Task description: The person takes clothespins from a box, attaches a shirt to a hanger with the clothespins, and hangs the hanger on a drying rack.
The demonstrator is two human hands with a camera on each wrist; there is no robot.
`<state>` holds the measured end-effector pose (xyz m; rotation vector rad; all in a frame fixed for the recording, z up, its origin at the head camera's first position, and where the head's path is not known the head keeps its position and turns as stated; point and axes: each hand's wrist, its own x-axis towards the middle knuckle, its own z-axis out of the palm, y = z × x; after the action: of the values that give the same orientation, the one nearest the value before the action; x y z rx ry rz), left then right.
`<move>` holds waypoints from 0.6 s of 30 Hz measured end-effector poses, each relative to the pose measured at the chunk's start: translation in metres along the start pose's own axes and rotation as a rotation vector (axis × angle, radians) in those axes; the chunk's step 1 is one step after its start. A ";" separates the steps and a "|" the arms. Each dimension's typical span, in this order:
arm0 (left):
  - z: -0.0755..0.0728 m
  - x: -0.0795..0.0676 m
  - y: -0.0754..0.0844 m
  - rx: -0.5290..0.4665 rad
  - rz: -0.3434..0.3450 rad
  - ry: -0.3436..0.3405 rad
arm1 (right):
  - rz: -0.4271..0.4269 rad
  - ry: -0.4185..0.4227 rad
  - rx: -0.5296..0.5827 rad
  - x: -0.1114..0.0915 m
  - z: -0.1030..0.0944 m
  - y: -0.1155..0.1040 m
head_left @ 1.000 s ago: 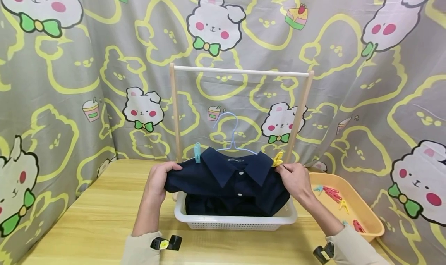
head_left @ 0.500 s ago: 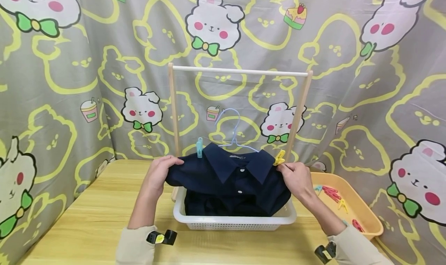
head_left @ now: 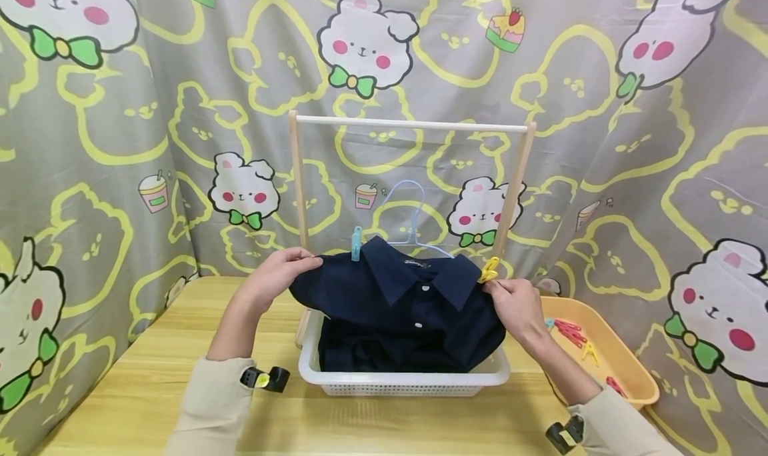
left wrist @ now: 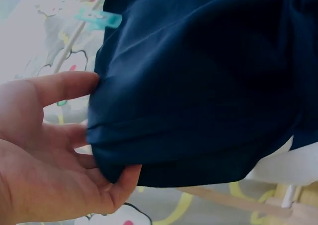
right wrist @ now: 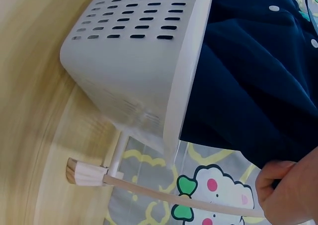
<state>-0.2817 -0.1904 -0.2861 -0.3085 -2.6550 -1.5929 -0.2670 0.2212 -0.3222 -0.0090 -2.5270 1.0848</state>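
Observation:
A navy collared shirt (head_left: pixel 360 289) with white buttons hangs on a light-blue hanger (head_left: pixel 414 219), its lower part bunched in a white basket (head_left: pixel 405 379). My left hand (head_left: pixel 279 276) pinches the shirt's sleeve at the left. The left wrist view has that hand (left wrist: pixel 54 150) with its thumb and fingers about the fabric's edge. On the other side, my right hand (head_left: pixel 521 309) grips the cloth close below a yellow clothespin (head_left: pixel 491 269). A teal clothespin (head_left: pixel 357 244) stands clipped on the left shoulder. Most of my right fingers (right wrist: pixel 278 178) are out of the right wrist view.
Behind the basket rises a rack with wooden posts (head_left: pixel 298 176) and a white crossbar (head_left: pixel 414 123). An orange tray (head_left: pixel 645 383) at the right holds several clothespins (head_left: pixel 570 333). A patterned curtain (head_left: pixel 384 63) surrounds the wooden table (head_left: pixel 180 349).
The left hand has risen slightly, lifting the left shoulder of the shirt. Hanger and teal clothespin have shifted up and to the right; the right hand has moved slightly right.

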 end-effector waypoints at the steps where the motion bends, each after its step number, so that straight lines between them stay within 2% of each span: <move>1: -0.002 0.002 0.003 0.016 -0.002 -0.009 | 0.004 0.003 -0.001 0.000 -0.001 0.001; 6: -0.011 0.014 0.017 0.077 -0.031 -0.019 | 0.010 0.014 0.005 -0.001 -0.004 0.004; 10: -0.023 0.024 0.029 0.141 -0.062 0.023 | 0.012 0.011 0.005 -0.001 -0.003 0.005; 18: -0.043 0.051 0.051 0.237 -0.052 0.241 | 0.018 0.004 -0.002 -0.002 -0.003 0.007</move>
<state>-0.3250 -0.1967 -0.2145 -0.0368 -2.6417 -1.2191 -0.2652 0.2277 -0.3256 -0.0351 -2.5294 1.0878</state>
